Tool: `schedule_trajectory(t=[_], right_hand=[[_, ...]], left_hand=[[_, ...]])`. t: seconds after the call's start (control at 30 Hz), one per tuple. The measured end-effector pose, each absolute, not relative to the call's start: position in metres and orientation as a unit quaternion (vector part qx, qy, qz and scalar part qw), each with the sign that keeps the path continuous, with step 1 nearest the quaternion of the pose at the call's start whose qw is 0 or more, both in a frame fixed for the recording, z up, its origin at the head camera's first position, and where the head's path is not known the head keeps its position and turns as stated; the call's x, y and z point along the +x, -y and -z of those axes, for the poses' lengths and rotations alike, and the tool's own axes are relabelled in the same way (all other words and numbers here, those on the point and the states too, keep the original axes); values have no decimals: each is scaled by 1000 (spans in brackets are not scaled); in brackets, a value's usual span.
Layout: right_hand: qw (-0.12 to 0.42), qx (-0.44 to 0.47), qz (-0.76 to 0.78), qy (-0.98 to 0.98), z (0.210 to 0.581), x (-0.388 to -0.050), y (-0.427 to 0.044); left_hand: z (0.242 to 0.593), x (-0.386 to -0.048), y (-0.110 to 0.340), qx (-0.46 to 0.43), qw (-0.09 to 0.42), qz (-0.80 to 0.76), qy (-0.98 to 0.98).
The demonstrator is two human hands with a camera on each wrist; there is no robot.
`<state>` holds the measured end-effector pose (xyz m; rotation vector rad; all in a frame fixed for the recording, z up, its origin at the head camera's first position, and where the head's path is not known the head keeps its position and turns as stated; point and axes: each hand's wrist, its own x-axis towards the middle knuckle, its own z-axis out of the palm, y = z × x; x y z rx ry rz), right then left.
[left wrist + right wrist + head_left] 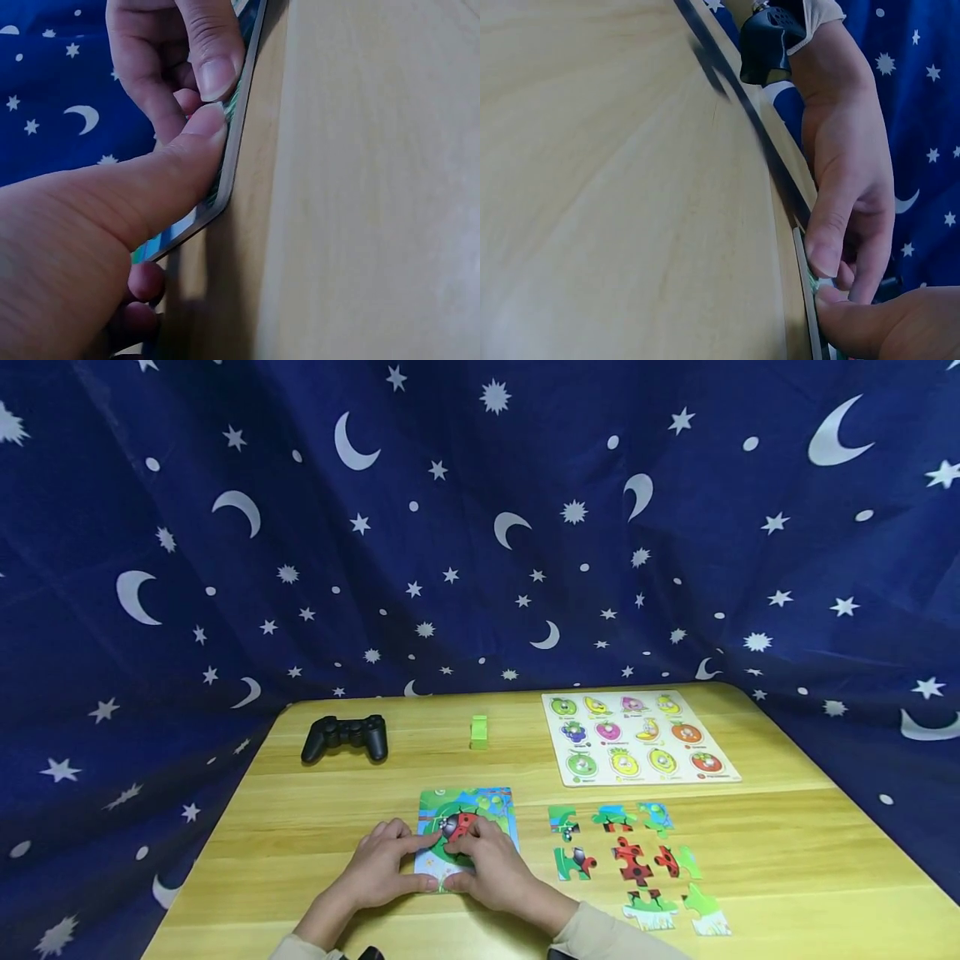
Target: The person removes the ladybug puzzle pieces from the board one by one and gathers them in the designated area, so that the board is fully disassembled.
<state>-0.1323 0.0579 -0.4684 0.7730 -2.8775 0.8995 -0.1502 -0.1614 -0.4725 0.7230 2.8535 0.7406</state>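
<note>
A ladybird jigsaw board (465, 797) lies flat near the front middle of the wooden table, one picture with green and blue around a red beetle. My left hand (382, 864) comes over its left side, forefinger reaching across the picture and thumb pressing by the near edge. From the right, my right hand (495, 870) rests on the board with bent fingers on the ladybird and its thumb beside the left thumb. The left wrist view shows both thumb tips close together at the board's edge (214, 214). What lies under the fingers is hidden.
Several loose jigsaw pieces (632, 862) are spread right of the board. Behind them lies a fruit picture board (641, 737). A black game controller (345, 737) sits at the back left, and a small light-green block (478, 732) at the back middle. A starry blue curtain (465, 527) hangs behind.
</note>
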Motion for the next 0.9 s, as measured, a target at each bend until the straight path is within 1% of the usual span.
schedule_trajectory(t=[0.13,0.27,0.4,0.73,0.9], right_hand=[[13,249,-289,924,470,-133,-58],[17,247,-282,927,471,-132,-58],[13,244,-284,927,469,-132,-58],[-23,231,-323,917,462,-131,-54],[-31,228,-342,911,462,-132,-53]], left_hand=[[469,-149,165,246,74,-231,-938],[467,-148,170,253,84,-235,-935],[468,-147,172,255,83,-243,-932],[466,-148,169,237,81,-254,-934],[466,-147,169,231,78,-253,-936]])
